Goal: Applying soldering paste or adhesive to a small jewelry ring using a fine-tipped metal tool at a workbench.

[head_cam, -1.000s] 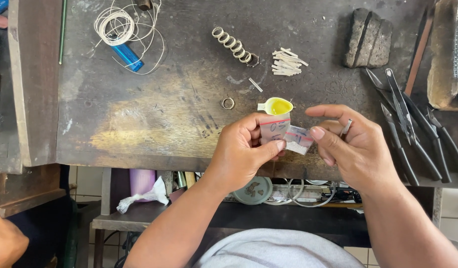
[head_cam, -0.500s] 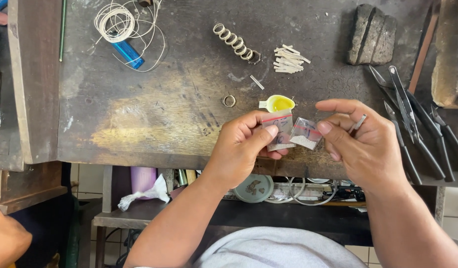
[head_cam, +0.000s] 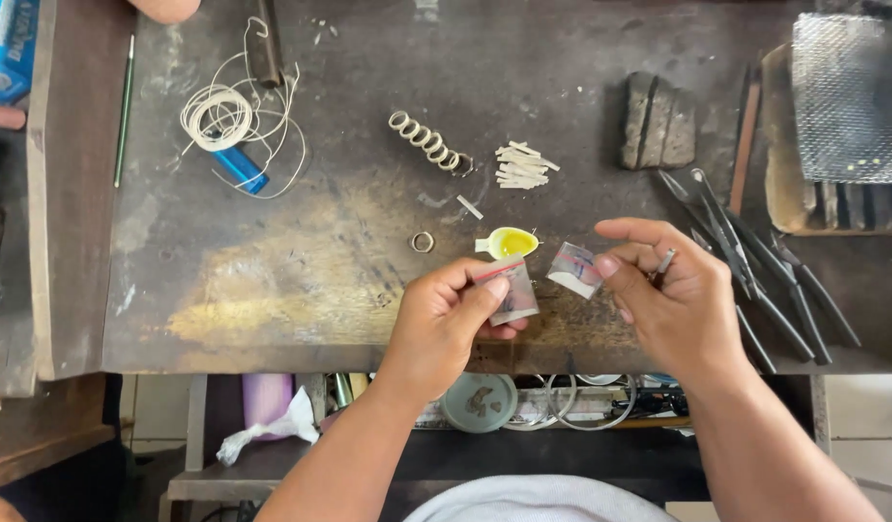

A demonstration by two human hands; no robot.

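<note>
My left hand pinches a small clear plastic bag with a red seal strip, held over the near edge of the dark workbench. My right hand pinches a second small clear bag holding white bits, and a thin metal tool sticks out between its fingers. The two bags are apart. A small spoon of yellow liquid lies just beyond the hands.
On the bench lie a small metal ring, a row of rings, a pile of white strips, a wire coil, a blue lighter, a dark block, several pliers at right and a mesh sheet.
The two bags, overlapping a second ago, have been pulled apart: the right hand drew its bag to the right. The view has shifted, so the bench items sit lower and farther left.
</note>
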